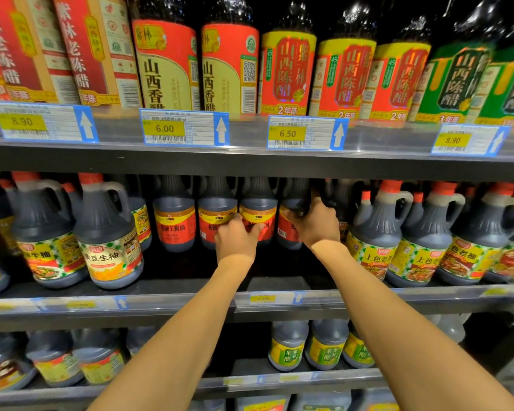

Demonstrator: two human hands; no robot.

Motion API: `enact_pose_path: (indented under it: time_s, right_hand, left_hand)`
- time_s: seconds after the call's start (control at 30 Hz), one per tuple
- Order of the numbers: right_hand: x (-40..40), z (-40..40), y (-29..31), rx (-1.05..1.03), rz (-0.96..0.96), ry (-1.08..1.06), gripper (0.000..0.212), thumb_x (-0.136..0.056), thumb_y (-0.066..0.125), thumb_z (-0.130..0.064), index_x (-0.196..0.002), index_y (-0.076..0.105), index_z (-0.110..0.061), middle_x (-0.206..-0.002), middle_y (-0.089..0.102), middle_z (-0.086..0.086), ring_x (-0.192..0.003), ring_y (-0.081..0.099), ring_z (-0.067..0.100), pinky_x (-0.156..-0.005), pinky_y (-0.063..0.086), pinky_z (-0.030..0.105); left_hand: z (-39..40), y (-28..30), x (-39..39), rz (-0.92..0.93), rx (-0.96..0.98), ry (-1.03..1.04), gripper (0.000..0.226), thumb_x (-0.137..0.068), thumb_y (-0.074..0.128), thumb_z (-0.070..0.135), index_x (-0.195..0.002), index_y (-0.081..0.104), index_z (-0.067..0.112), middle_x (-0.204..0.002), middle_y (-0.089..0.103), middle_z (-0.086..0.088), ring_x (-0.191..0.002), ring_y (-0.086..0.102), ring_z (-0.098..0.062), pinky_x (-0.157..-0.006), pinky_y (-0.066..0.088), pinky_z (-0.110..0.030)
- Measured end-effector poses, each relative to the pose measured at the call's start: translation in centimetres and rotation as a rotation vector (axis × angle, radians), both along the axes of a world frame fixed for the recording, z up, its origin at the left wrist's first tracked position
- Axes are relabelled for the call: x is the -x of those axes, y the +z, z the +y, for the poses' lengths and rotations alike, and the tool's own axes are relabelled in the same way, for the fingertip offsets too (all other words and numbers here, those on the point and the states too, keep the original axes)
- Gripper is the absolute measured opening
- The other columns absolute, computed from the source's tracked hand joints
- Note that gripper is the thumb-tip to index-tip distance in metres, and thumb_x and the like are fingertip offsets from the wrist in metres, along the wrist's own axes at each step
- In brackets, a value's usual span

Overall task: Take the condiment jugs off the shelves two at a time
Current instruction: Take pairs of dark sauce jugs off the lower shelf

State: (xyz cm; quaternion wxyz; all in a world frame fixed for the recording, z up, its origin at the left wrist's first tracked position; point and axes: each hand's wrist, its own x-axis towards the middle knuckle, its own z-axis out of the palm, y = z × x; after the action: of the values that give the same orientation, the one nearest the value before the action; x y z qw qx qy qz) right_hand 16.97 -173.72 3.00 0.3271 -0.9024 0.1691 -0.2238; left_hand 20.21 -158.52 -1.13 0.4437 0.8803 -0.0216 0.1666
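Supermarket shelving fills the whole view, dark metal shelves stacked with soy sauce and vinegar. Up at 12 o'clock the top shelf [250, 161] carries tall vinegar bottles [163, 66] with red, yellow and green labels, plus price tags [184, 129] reading 8.90, 6.00, 6.50 and 8.90 along the edge.

Both arms reach into the middle shelf [166, 304], pretty much dead center. That's where the red-labelled jugs [174, 223] sit, a row of dark ones set back from the front edge. The left hand [236, 238] is on the front of two neighbouring jugs, fingers curled against their red and yellow labels, right where the two meet. The right hand [316, 223], just toward 3 o'clock from it, grips the shoulder of the next jug [294, 194], with the thumb over the dark upper part.

Out at 9 o'clock on the same shelf are handled jugs with checkered labels [107, 241], and more of that kind [377, 229] at 3 o'clock. Down toward 6 o'clock the lower shelf [279, 381] has small jugs with green and yellow labels [288, 345].
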Motion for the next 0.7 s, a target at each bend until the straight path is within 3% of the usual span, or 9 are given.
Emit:
enact_pose_path:
  time_s: [0.3, 0.47, 0.6, 0.7]
  right_hand:
    - [0.2, -0.3, -0.4, 0.032, 0.016, 0.008, 0.075, -0.094, 0.067, -0.042, -0.156, 0.03, -0.022, -0.127, 0.063, 0.028, -0.115, 0.059, 0.052, -0.092, 0.051, 0.051]
    - [1.3, -0.7, -1.2, 0.071, 0.036, 0.001, 0.059, -0.096, 0.061, -0.022, -0.151, 0.038, -0.021, -0.122, 0.067, 0.027, -0.11, 0.062, 0.05, -0.087, 0.052, 0.048]
    - [2.7, -0.5, -1.2, 0.102, 0.107, -0.023, 0.057, -0.096, 0.059, -0.025, -0.15, 0.039, -0.026, -0.13, 0.062, 0.024, -0.118, 0.059, 0.048, -0.094, 0.051, 0.048]
    - [4.3, -0.2, -1.2, 0.115, 0.089, -0.028, 0.046, -0.094, 0.061, -0.027, -0.138, 0.049, -0.026, -0.119, 0.066, 0.021, -0.109, 0.063, 0.047, -0.087, 0.051, 0.043]
  left_hand:
    - [0.7, 0.5, 0.3, 0.022, -0.058, -0.033, 0.04, -0.086, 0.073, 0.048, -0.102, 0.065, 0.012, -0.097, 0.071, -0.011, -0.098, 0.068, -0.035, -0.084, 0.057, -0.045]
    - [1.5, 0.7, 1.0, 0.024, -0.231, -0.056, 0.041, -0.091, 0.064, 0.051, -0.109, 0.061, 0.015, -0.102, 0.068, -0.01, -0.103, 0.065, -0.036, -0.084, 0.057, -0.045]
    - [2.7, 1.2, 1.7, 0.063, -0.368, -0.098, 0.042, -0.095, 0.058, 0.052, -0.115, 0.058, 0.015, -0.107, 0.066, -0.01, -0.106, 0.063, -0.036, -0.089, 0.055, -0.045]
    - [4.3, 1.8, 3.0, 0.064, -0.446, -0.117, 0.043, -0.098, 0.052, 0.052, -0.117, 0.055, 0.014, -0.111, 0.063, -0.013, -0.109, 0.06, -0.037, -0.093, 0.049, -0.045]
